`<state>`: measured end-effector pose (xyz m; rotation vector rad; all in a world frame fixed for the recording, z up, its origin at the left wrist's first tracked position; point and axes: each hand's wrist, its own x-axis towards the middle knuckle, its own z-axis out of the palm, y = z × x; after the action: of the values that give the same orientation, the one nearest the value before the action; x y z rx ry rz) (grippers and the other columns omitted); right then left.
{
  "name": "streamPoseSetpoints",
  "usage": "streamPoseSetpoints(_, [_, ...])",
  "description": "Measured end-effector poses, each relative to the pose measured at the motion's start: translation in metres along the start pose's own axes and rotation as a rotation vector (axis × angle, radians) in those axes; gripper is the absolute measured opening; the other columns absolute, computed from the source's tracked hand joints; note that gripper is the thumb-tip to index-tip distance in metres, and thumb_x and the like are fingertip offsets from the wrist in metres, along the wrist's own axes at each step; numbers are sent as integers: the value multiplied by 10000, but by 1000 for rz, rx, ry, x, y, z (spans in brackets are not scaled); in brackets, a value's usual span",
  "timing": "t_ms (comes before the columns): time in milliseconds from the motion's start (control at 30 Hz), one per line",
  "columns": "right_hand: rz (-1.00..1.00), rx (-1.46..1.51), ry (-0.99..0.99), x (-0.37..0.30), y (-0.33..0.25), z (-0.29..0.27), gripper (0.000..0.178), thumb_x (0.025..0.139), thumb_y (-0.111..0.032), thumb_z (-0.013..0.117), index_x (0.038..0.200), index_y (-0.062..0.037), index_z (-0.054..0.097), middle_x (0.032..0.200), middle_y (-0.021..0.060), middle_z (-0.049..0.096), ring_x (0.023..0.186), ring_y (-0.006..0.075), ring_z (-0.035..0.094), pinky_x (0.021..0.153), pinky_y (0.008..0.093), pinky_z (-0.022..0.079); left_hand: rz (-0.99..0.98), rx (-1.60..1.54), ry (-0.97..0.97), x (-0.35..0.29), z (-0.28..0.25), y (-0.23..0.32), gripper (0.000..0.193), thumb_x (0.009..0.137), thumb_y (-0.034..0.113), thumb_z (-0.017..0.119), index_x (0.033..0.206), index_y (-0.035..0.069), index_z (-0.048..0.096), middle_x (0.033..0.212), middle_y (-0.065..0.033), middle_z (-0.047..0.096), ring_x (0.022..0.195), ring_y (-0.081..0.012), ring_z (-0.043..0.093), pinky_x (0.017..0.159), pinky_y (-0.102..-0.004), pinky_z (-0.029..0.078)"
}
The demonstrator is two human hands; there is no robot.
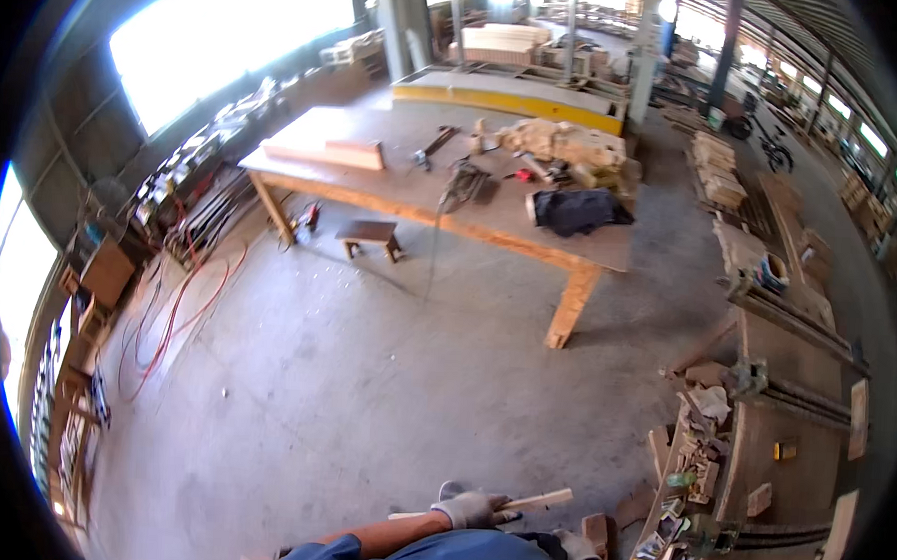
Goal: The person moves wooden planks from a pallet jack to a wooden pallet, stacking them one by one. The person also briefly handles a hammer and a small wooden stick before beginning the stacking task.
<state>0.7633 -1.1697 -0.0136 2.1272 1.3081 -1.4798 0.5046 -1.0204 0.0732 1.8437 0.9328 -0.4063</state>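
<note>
My left hand [471, 508], in a pale work glove, is closed around a thin, light wooden strip [544, 499]. One end of the strip sticks out to the right, and a short piece shows on the other side of the wrist. My right hand [579, 549], also gloved, is low beside my body, right next to a brown wooden block [596, 532]. Its fingers are mostly hidden, so I cannot tell whether it grips the block. The blue shirt on my body covers the area between the hands.
Ahead stands a wooden worktable [372, 189] with tools, boards and a dark cloth [580, 212]. Beneath it is a small stool [368, 234]. To the right, a bench [789, 395] carries long metal clamps [794, 393] and wood offcuts. Red hoses [175, 318] lie on the floor at left.
</note>
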Motion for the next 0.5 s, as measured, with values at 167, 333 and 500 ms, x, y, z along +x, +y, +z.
streamPoseSetpoints(167, [-322, -200, 42, 36, -109, -12, 466, 944, -462, 395, 1106, -132, 681, 1143, 250, 645, 1101, 398, 615, 937, 491, 474, -40, -70, 181, -38, -45, -80, 541, 966, 556, 462, 1273, 140, 622, 1272, -180, 595, 1155, -381, 567, 1005, -437, 427])
streamPoseSetpoints(333, [-532, -379, -18, 49, -212, -34, 435, 967, -435, 367, 1125, -135, 639, 1129, 224, 662, 1058, 391, 637, 887, 493, 501, -224, -310, 346, -98, -83, -130, 501, 959, 503, 527, 1296, 142, 607, 1165, -192, 668, 1086, -367, 630, 941, -425, 483])
streamPoseSetpoints(500, [-513, -500, -92, 109, -254, -28, 476, 955, -452, 371, 1148, -106, 636, 1216, 214, 635, 1149, 395, 598, 946, 475, 472, -452, -533, 501, -135, -78, -166, 499, 953, 500, 537, 1280, 131, 620, 1149, -192, 676, 1092, -366, 630, 938, -421, 484])
